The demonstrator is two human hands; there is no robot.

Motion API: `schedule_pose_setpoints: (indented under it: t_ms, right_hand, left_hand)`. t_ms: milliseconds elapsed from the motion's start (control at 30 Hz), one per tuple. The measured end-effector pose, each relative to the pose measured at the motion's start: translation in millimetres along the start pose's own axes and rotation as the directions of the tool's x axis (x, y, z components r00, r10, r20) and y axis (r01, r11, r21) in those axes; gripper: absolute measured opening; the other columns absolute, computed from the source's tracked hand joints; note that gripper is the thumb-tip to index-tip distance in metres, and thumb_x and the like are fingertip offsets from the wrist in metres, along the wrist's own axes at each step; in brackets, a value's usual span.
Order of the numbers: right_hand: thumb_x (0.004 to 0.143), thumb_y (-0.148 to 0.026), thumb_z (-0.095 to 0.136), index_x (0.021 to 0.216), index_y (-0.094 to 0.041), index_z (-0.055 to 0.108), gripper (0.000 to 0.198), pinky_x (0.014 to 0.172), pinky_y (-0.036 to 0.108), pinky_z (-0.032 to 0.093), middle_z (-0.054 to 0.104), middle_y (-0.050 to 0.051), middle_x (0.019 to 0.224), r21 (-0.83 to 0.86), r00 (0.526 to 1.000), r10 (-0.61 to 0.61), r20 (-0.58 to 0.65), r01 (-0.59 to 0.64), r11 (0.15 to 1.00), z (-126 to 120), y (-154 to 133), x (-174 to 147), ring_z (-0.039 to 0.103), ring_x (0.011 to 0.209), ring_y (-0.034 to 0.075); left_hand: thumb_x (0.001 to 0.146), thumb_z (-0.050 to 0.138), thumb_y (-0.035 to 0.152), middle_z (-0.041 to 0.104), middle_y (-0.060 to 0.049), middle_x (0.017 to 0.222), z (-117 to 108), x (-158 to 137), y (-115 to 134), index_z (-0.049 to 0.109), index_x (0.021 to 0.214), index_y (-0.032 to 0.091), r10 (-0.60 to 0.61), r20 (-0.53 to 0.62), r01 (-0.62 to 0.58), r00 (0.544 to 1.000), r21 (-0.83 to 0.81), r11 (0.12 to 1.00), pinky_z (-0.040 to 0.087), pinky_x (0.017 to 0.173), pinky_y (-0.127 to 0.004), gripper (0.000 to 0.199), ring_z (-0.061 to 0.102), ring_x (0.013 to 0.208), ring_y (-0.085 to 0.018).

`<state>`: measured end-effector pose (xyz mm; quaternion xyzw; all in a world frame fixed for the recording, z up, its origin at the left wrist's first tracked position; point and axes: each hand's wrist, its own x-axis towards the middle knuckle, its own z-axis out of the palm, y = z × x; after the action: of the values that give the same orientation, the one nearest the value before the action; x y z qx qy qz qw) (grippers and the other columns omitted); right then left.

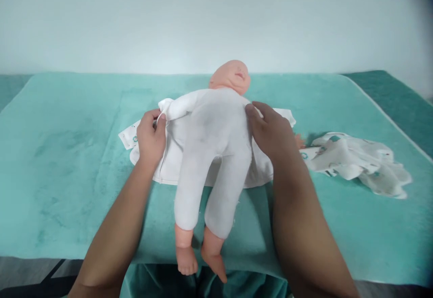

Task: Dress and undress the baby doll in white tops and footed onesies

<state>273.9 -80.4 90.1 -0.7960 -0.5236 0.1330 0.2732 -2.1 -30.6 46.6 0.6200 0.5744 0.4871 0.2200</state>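
A baby doll with a white cloth body lies face up, its bare feet toward me and its head tipped to the right. Under its torso is spread a white baby shirt, with its printed inner side showing at the edges. My left hand is closed, pinching the shirt's white cloth between thumb and fingers at the end of the doll's arm on the left; the doll's hand there is covered. My right hand is closed around the doll's other arm near the shoulder. That arm is mostly hidden, with its small fingers showing beyond my wrist.
A crumpled white printed cloth lies to the right, close to the doll's fingers. A green cover lies over the table, its front edge near my body. Behind the table stands a pale wall.
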Motion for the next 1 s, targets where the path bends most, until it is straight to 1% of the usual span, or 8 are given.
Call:
schedule_pose_setpoints:
  t_ms: [133,267,367,567,700,800,900,1000]
  right_hand:
    - [0.095,-0.069,0.052,0.147,-0.031,0.057,0.065,0.097,0.051,0.057,0.075,0.010,0.123,0.445,0.996,0.073,-0.055,-0.041,0.895,16.5,6.1,-4.1,0.070,0.118,0.033]
    - [0.088,-0.067,0.065,0.151,-0.037,0.051,0.072,0.106,0.051,0.056,0.065,0.005,0.145,0.702,0.990,0.099,0.099,-0.140,0.698,25.2,9.5,0.4,0.064,0.133,0.033]
    - [0.084,-0.065,0.070,0.155,-0.037,0.046,0.079,0.108,0.053,0.057,0.060,0.006,0.152,0.741,0.980,0.082,0.183,-0.192,0.644,25.9,8.1,1.9,0.061,0.136,0.035]
    - [0.082,-0.051,0.077,0.162,-0.035,0.034,0.093,0.115,0.048,0.052,0.058,0.006,0.154,0.817,0.995,-0.045,0.092,-0.049,0.575,30.9,-1.5,-10.4,0.056,0.142,0.034]
    - [0.084,-0.057,0.074,0.163,-0.045,0.028,0.092,0.116,0.054,0.052,0.059,0.001,0.153,0.830,0.966,-0.177,0.187,-0.060,0.555,39.7,-7.1,-19.1,0.056,0.141,0.035]
    - [0.083,-0.056,0.077,0.163,-0.046,0.029,0.094,0.117,0.055,0.051,0.060,0.001,0.151,0.841,0.938,-0.223,0.266,-0.112,0.529,47.1,-6.6,-20.8,0.060,0.138,0.033]
    - [0.084,-0.056,0.076,0.162,-0.045,0.031,0.090,0.118,0.055,0.050,0.059,0.000,0.152,0.844,0.931,-0.228,0.286,-0.132,0.519,51.0,-3.0,-18.7,0.060,0.137,0.031]
    - [0.086,-0.058,0.073,0.161,-0.045,0.032,0.087,0.118,0.055,0.051,0.058,0.000,0.153,0.835,0.934,-0.213,0.287,-0.135,0.534,51.6,0.0,-16.2,0.059,0.139,0.031]
  left_hand:
    - [0.103,0.054,0.037,0.072,-0.002,0.097,1.6,0.1,0.2,0.069,0.106,0.023,0.006,-0.001,-0.006,1.000,-0.040,0.999,0.047,0.083,-0.031,0.021,0.064,0.090,-0.018]
    - [0.103,0.054,0.036,0.071,-0.001,0.095,2.2,-0.2,0.3,0.070,0.106,0.024,-0.011,-0.002,0.010,1.000,-0.114,0.993,0.047,0.083,-0.030,0.020,0.063,0.089,-0.017]
    - [0.103,0.055,0.037,0.071,-0.001,0.097,2.1,-0.7,2.1,0.069,0.104,0.024,-0.024,0.007,0.025,1.000,-0.165,0.986,0.047,0.086,-0.030,0.020,0.063,0.091,-0.017]
    - [0.104,0.054,0.041,0.073,-0.002,0.103,-0.6,-0.8,2.3,0.069,0.105,0.024,-0.023,0.012,0.025,1.000,-0.211,0.977,0.048,0.093,-0.031,0.023,0.064,0.100,-0.018]
    - [0.104,0.055,0.045,0.075,-0.004,0.115,-1.4,1.2,0.5,0.069,0.108,0.024,0.007,-0.014,-0.011,1.000,-0.269,0.963,0.049,0.103,-0.032,0.026,0.066,0.112,-0.019]
    - [0.103,0.057,0.044,0.075,-0.004,0.128,1.8,3.1,4.8,0.070,0.107,0.024,0.062,0.055,-0.038,0.997,-0.356,0.934,0.045,0.115,-0.036,0.024,0.066,0.126,-0.020]
    - [0.099,0.064,0.043,0.075,-0.005,0.133,-0.5,5.2,12.5,0.072,0.105,0.026,0.081,0.141,0.000,0.987,-0.497,0.868,0.041,0.124,-0.043,0.020,0.064,0.135,-0.023]
    - [0.094,0.069,0.045,0.074,-0.005,0.133,-20.9,8.6,14.7,0.071,0.115,0.030,0.046,0.238,0.136,0.970,-0.693,0.708,0.048,0.118,-0.050,0.026,0.064,0.135,-0.028]
